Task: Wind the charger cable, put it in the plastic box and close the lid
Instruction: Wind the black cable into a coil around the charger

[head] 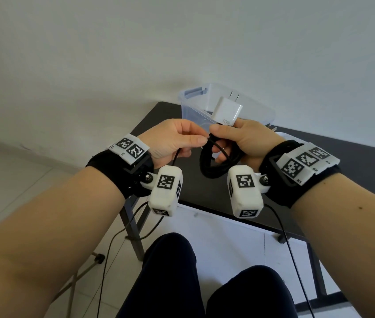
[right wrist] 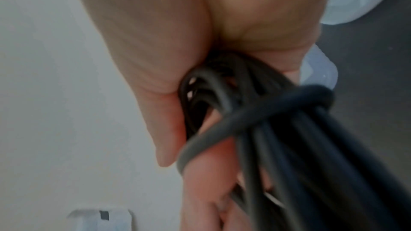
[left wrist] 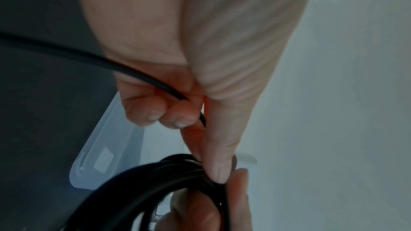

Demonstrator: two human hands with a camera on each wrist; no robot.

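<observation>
right hand (head: 246,143) grip clamped on the coiled black cable (head: 214,166) and white charger (head: 226,110); left hand (head: 172,141) grip pinches a cable strand mid-frame, before the plastic box (head: 260,109).

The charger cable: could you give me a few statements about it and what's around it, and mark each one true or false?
1. The right hand holds the coiled charger cable. True.
2. The white plug adapter lies inside the plastic box. False: it sticks up from the right hand.
3. The left hand pinches a strand of the cable. True.
4. The box has its lid on. False: it stands open on the black table.
</observation>
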